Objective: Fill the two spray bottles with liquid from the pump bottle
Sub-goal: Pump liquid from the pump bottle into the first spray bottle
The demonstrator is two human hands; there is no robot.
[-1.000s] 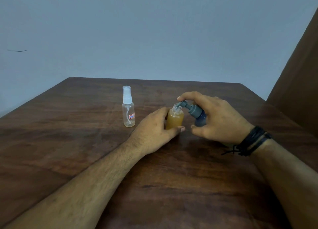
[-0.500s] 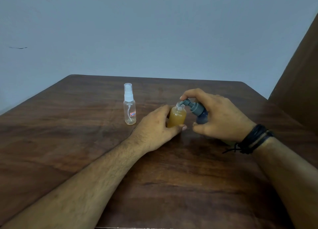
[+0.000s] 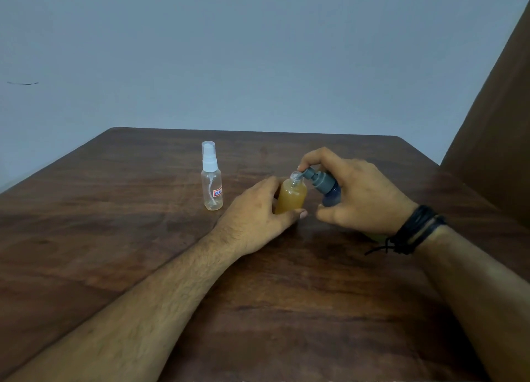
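A small uncapped spray bottle point(image 3: 291, 196) holding amber liquid stands on the table, and my left hand point(image 3: 258, 215) grips it around its body. My right hand point(image 3: 358, 198) holds the tilted pump bottle point(image 3: 329, 193), with the forefinger resting on its grey pump head point(image 3: 314, 178). The pump's nozzle sits over the amber bottle's open neck. Most of the pump bottle's body is hidden behind my right palm. A second spray bottle point(image 3: 211, 178), clear with a white cap on and almost no liquid inside, stands upright to the left, apart from both hands.
Everything stands on a dark wooden table point(image 3: 258, 295) whose far edge meets a blue-grey wall. A brown panel point(image 3: 496, 137) rises at the right. A black cord bracelet point(image 3: 413, 229) wraps my right wrist.
Both hands and both bottles keep the same hold. The view has shifted slightly; the pump head appears a little lower over the amber bottle's neck.
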